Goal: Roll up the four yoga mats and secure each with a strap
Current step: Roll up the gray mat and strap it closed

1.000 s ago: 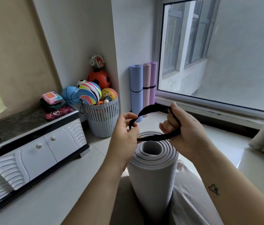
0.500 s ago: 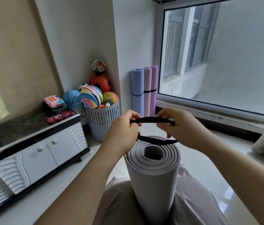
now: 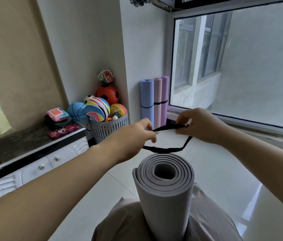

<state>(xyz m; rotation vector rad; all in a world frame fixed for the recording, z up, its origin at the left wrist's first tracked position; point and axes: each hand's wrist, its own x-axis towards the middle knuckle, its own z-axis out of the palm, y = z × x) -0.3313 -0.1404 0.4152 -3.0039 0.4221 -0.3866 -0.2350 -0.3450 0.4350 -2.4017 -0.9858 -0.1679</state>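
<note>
- You are in a room of a home: glossy white tiled floor [image 3: 224, 171], plain painted walls, and a large metal-framed window [image 3: 241, 75] facing another building.
- Along your left wall stands a low white drawer cabinet with a dark stone top [image 3: 33, 164].
- Beside the cabinet's right end, a grey slatted plastic basket [image 3: 109, 130] holds coloured toy balls [image 3: 97, 109]. Three strapped pastel rolled foam mats [image 3: 146, 100] stand upright nearby.

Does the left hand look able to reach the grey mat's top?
Likely yes: the left hand hangs close above the mat, nothing between them, though it pinches the strap.
</note>
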